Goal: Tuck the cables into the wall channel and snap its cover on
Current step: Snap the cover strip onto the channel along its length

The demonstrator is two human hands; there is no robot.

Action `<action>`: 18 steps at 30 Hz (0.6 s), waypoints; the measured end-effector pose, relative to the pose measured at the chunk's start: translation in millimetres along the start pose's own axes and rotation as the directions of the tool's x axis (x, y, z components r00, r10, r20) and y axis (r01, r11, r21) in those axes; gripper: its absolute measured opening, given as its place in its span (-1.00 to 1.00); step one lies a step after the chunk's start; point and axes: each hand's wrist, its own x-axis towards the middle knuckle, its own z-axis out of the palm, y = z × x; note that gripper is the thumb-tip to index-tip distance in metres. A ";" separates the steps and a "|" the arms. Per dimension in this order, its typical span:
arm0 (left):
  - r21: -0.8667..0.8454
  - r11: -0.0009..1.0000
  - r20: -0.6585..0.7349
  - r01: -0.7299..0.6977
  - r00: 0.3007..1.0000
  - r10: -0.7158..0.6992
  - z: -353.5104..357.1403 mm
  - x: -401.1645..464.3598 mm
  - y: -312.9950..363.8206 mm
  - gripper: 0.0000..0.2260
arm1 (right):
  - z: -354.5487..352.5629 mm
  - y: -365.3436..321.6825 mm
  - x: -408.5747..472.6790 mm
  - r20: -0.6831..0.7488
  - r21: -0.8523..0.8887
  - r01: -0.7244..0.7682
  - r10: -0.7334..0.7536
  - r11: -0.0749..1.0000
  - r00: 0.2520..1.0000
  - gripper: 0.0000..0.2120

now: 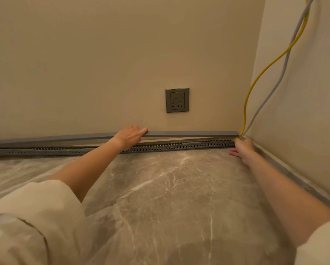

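two bare forearms reach out of pale sleeves (36, 203) across the marble-patterned floor (160, 197). the right hand (243, 149) rests near the corner, fingers spread flat on the floor, holding nothing, just beside the slotted channel (179, 146) that runs along the wall's foot. the left hand (130, 135) lies on the grey cover (189, 133), fingers extended over its top edge; whether it pinches or only presses, i cannot tell. the cover is long, thin and probably light and springy, so it is best pressed on a stretch at a time, starting from the corner. the yellow cable (256, 77) and the grey cable (271, 87) hang limp from above into the corner. a wall socket (177, 100) sits above.
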 end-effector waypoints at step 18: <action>-0.327 0.945 0.016 0.025 1.000 -0.020 -2.8 46.8 96.0 -0.75 | -19.3 13.0 47.2 0.151 -0.031 0.070 -0.064 0.997 0.986 -0.67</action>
